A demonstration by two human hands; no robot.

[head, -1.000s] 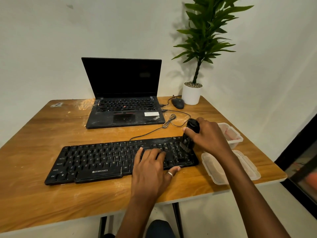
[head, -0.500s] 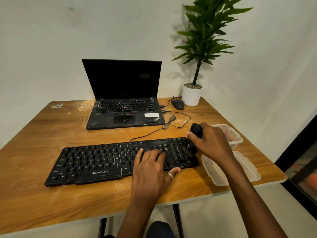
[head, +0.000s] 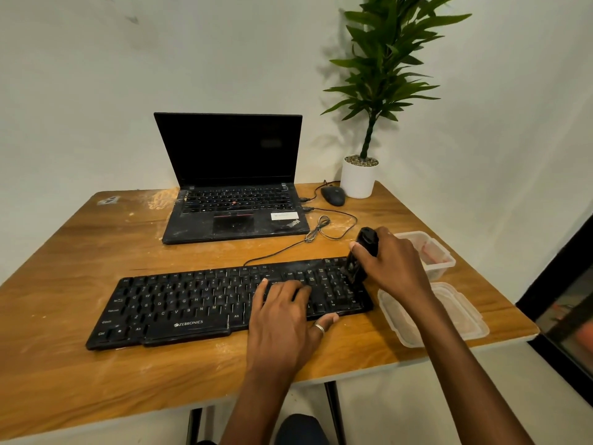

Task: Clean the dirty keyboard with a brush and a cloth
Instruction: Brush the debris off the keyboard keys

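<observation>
The keyboard (head: 179,303) lies across the near middle of the table (head: 80,252), with bare wood to its left and along the near edge. Two plastic tubs crowd the right edge, a far tub (head: 431,252) and a near tub (head: 462,316). The left hand (head: 282,319) rests spread flat on the keys. The right hand (head: 394,264) grips one brush (head: 365,245), bristles on the keyboard's right end.
</observation>
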